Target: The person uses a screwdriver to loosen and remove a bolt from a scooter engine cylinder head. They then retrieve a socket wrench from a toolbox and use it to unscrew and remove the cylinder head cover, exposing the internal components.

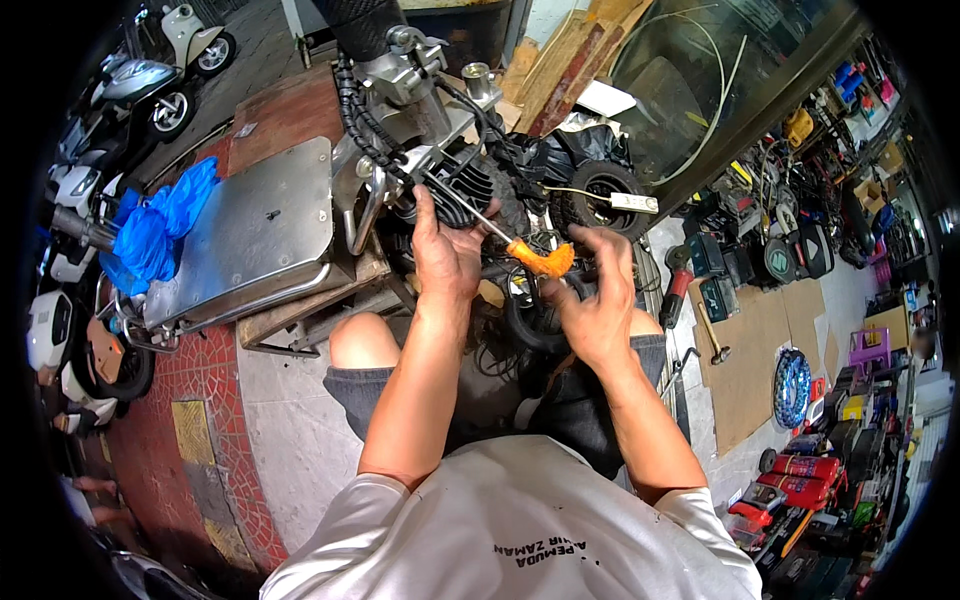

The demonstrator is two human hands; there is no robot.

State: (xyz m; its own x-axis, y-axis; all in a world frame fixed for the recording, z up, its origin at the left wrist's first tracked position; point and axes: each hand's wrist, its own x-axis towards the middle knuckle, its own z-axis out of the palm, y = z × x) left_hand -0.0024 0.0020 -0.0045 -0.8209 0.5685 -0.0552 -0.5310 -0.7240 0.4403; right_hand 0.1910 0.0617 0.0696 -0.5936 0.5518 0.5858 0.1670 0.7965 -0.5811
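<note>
A screwdriver [540, 259] with a bent-looking orange handle and a long metal shaft slants up to the left, its tip end near a black finned part [466, 190]. My left hand [447, 252] is closed around the underside of that part, thumb raised along its left side, fingertips showing by the shaft. Around the orange handle my right hand [598, 300] is open, fingers and thumb apart and slightly blurred; no firm grip shows. Above my left hand stands a silver metal clamp assembly [410, 75] with black spiral-wrapped cables [358, 120].
A flat silver metal box [265, 215] rests on a wooden bench [300, 308], with a blue plastic bag [160, 230] at its far left. On the right are a red-and-black angle grinder [679, 285], a hammer [714, 335] and cardboard [765, 370]. A white power strip [634, 203] lies by a tyre [590, 180].
</note>
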